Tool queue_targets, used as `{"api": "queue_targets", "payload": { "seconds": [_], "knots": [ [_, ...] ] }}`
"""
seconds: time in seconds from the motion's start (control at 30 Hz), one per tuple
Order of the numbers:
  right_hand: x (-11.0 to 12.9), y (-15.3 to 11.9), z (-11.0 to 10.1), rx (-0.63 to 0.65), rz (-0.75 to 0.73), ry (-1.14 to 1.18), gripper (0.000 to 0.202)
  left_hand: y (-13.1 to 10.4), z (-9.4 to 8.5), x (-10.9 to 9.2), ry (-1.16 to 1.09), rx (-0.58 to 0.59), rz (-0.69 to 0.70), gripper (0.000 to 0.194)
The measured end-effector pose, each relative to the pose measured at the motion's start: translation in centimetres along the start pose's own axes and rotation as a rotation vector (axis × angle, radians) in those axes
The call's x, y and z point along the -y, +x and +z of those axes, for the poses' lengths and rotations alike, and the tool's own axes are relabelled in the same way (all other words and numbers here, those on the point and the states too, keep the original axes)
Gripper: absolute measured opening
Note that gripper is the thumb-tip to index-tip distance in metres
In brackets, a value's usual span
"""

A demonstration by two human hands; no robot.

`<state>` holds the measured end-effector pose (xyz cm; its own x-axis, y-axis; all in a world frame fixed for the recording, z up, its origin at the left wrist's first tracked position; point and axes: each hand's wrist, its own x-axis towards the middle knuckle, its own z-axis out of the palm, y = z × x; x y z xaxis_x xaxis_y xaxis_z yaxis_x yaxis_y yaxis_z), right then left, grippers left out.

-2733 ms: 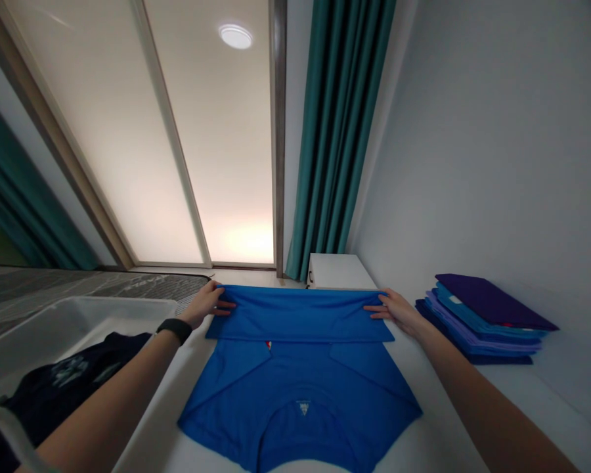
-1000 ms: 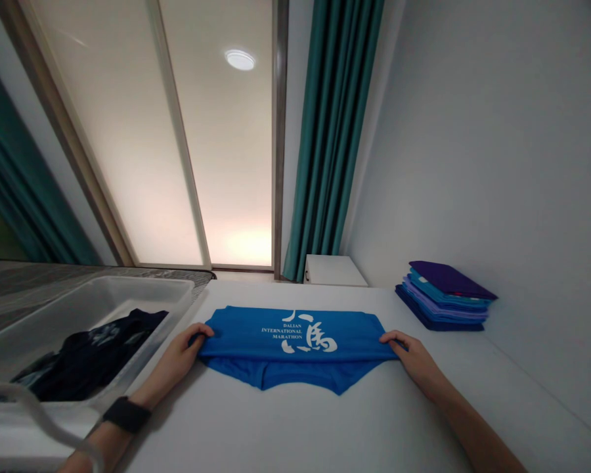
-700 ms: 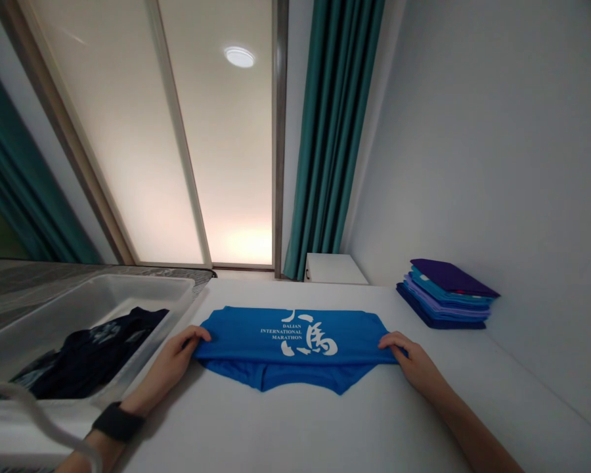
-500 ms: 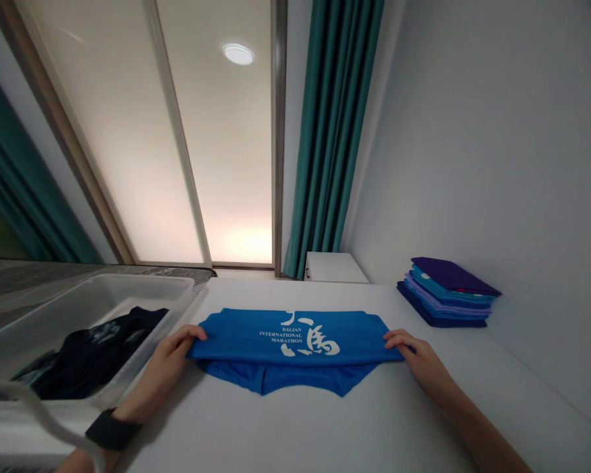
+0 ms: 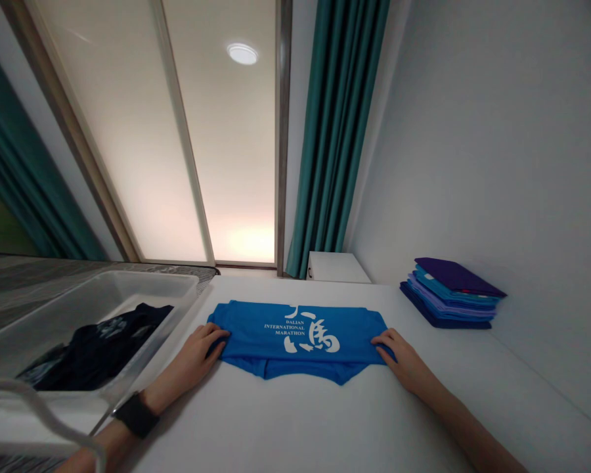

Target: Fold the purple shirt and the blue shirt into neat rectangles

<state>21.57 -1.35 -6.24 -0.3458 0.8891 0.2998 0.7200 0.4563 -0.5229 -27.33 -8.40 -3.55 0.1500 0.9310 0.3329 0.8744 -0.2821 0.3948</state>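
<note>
A blue T-shirt (image 5: 249,332) with white lettering lies folded into a wide band on the white table (image 5: 295,427), its curved neckline edge showing below the fold on the near side. At its left end my left hand (image 5: 199,355), with a dark band on the wrist, is closed, fingers and thumb pinching the cloth. The opposite end is held by my right hand (image 5: 404,361), also closed on the near corner of the fold. The fingertips partly cover both ends of the shirt.
To the left stands a translucent plastic bin (image 5: 177,284) holding dark clothing (image 5: 108,348). A stack of folded clothes (image 5: 453,292) sits at the right by the wall. A pale curved tube (image 5: 44,417) crosses the lower left. Behind the table is a white cabinet (image 5: 339,267).
Both hands have moved inward along the shirt's ends. The folded edge lies flatter and slightly farther from me, with less of the neckline part showing. The view has shifted slightly.
</note>
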Motion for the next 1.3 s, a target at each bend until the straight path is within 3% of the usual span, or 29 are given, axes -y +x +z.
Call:
{"api": "queue_targets", "payload": {
  "seconds": [0.2,0.37,0.5,0.73,0.93,1.13,1.3],
  "knots": [
    [0.1,1.5,0.0,0.002,0.020,0.028,0.029,1.4,-0.2,0.5,-0.116,-0.077,-0.079,0.036],
    [0.4,1.4,-1.2,-0.027,0.048,0.096,0.032,0.7,-1.6,0.2,-0.326,-0.169,-0.182,0.035],
    [0.4,0.9,-1.6,-0.037,0.056,0.137,0.033,0.1,-2.4,-0.1,-0.375,-0.173,-0.261,0.035],
    [0.7,-0.2,-0.9,0.097,0.051,0.077,0.029,-1.1,-1.6,-0.7,-0.149,-0.010,-0.150,0.030],
    [1.8,-0.4,0.2,0.019,-0.013,-0.037,0.024,-1.4,0.2,-0.7,0.027,-0.058,-0.022,0.033],
    [1.9,1.6,0.4,0.027,-0.011,-0.111,0.030,1.3,1.0,0.4,-0.050,-0.065,-0.033,0.036],
    [1.3,3.1,-0.8,0.068,-0.001,0.003,0.036,2.3,-0.4,0.1,-0.240,-0.102,-0.129,0.038]
  ]
}}
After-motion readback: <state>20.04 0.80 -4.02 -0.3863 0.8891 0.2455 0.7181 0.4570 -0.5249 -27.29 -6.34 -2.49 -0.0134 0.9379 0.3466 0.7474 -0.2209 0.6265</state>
